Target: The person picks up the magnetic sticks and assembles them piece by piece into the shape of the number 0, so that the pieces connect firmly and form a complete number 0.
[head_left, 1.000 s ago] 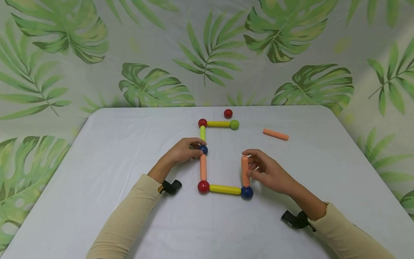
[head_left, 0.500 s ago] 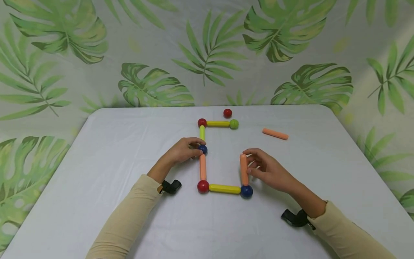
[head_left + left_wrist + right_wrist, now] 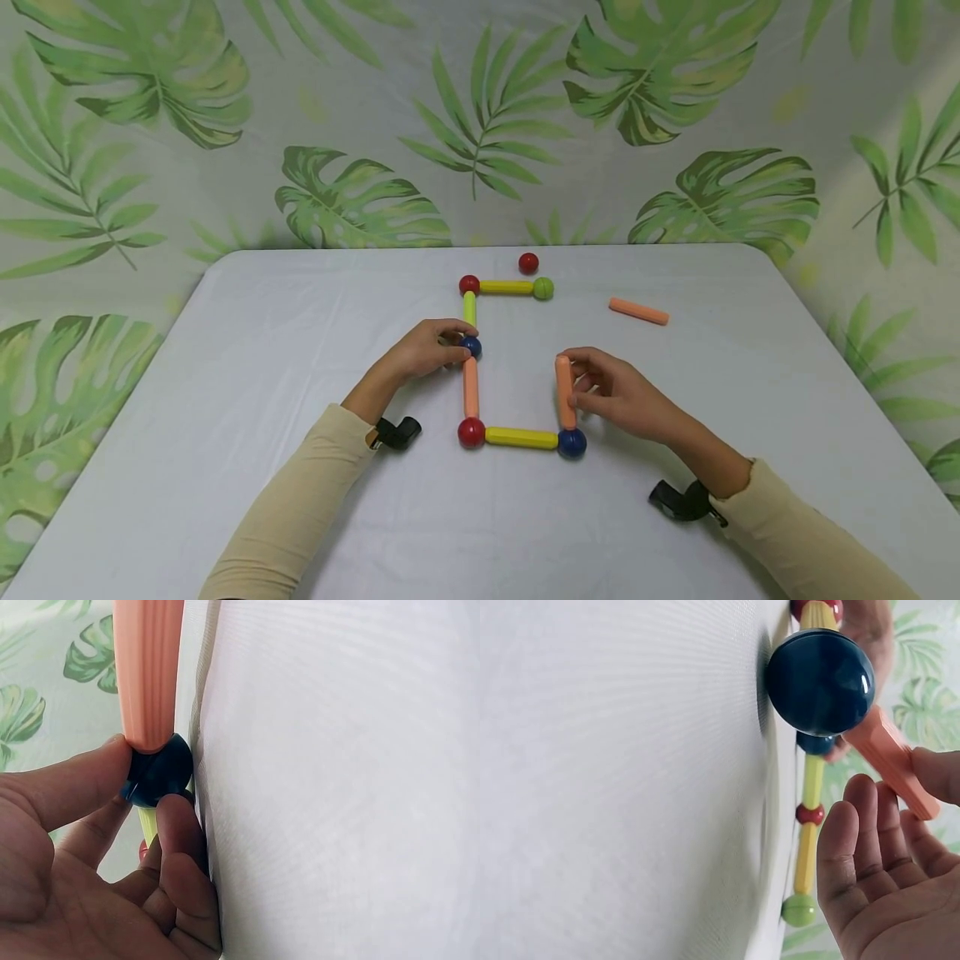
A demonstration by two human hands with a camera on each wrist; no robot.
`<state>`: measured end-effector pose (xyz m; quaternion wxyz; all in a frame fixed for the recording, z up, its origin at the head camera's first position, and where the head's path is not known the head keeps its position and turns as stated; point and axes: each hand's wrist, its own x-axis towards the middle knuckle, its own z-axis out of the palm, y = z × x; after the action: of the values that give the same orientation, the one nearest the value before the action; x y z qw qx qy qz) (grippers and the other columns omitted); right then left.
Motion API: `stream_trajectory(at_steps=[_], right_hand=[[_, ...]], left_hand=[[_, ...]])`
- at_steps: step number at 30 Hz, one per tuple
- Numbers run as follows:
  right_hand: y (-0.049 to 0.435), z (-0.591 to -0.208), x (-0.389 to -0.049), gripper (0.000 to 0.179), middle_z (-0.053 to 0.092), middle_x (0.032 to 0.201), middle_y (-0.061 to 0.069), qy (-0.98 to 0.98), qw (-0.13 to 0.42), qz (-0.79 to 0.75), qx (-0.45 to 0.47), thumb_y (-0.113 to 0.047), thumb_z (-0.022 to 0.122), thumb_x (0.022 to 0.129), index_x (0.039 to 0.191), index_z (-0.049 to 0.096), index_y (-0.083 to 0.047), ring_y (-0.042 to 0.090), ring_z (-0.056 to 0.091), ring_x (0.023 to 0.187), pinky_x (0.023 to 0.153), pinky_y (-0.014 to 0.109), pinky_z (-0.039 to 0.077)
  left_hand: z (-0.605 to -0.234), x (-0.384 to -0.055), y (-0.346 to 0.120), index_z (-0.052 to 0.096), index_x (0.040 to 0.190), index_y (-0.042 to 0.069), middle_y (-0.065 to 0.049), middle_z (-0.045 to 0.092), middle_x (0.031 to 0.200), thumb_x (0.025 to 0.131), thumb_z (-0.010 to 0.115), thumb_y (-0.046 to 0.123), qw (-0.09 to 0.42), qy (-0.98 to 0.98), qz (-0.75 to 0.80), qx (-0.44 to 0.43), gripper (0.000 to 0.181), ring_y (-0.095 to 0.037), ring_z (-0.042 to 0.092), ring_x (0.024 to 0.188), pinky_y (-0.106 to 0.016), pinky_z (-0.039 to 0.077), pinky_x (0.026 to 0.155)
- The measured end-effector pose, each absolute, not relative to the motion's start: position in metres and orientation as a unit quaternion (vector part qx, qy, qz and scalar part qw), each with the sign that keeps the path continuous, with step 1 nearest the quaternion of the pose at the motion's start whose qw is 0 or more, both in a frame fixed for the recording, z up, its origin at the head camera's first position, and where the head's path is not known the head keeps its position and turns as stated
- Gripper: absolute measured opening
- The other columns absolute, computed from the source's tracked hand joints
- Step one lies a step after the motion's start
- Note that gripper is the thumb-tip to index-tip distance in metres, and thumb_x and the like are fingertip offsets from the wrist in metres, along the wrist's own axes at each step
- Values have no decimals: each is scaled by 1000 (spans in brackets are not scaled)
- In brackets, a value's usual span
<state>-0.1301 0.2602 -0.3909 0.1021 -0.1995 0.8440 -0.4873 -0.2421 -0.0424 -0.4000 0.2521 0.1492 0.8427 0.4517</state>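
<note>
Magnetic-looking sticks and balls form an open frame on the white table. My left hand (image 3: 426, 348) pinches the blue ball (image 3: 161, 774) in the middle of the left side, between a light green stick (image 3: 469, 308) and an orange stick (image 3: 471, 387). At the near right corner a second blue ball (image 3: 821, 682) bears another orange stick (image 3: 566, 400). My right hand (image 3: 622, 396) holds that stick between thumb and fingers; in the right wrist view it slants up off the table. A yellow stick (image 3: 521, 438) links this ball to the near red ball (image 3: 472, 432).
At the far side, a red ball (image 3: 469, 285), a yellow stick (image 3: 506, 287) and a green ball (image 3: 543, 288) run in line. A loose red ball (image 3: 528, 263) lies behind them. Farther right lies a loose orange stick (image 3: 638, 312). A leaf-print cloth (image 3: 360, 92) hangs behind the table.
The upper end of the orange stick in my right hand has tipped slightly to the left, and the right wrist has shifted a little. My left hand stays on its blue ball.
</note>
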Motion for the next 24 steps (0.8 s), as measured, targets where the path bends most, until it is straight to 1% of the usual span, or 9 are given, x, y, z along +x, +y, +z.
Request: stream_trajectory(at_steps=[8,12,14,20,24], right_hand=[[259,-390,-141,49,63,115,13,845,108,-493,-178,-5,64,94,140,48,-9,16,65,95,77,25,55],[258,-391,-145,48,63,115,14,844,115,-497,-168,-6,64,94,140,49,-9,19,64,97,79,25,54],[259,-392,-147,47,63,115,14,844,123,-497,-162,-8,62,95,140,48,-9,19,64,96,79,24,54],[261,-394,-151,46,61,115,17,836,147,-507,-152,-9,59,97,141,46,-10,14,64,91,76,28,56],[261,-394,-153,48,62,112,18,829,153,-516,-155,-8,58,97,143,45,-9,16,64,87,75,30,56]], left_hand=[[-400,-242,-43,62,130,12,-17,59,124,95,63,13,251,840,456,151,36,-20,58,88,-24,50,74],[-398,-242,-43,63,130,13,-16,59,125,95,63,14,252,842,454,147,35,-21,58,89,-24,50,74],[-398,-242,-43,63,130,14,-16,59,126,95,63,14,252,843,452,148,35,-21,58,89,-23,50,74],[-399,-242,-44,62,130,13,-17,59,126,95,63,14,251,842,453,154,35,-20,58,90,-24,50,74],[-400,-243,-44,63,130,14,-17,59,127,94,63,14,254,841,453,152,36,-21,58,90,-23,51,75]])
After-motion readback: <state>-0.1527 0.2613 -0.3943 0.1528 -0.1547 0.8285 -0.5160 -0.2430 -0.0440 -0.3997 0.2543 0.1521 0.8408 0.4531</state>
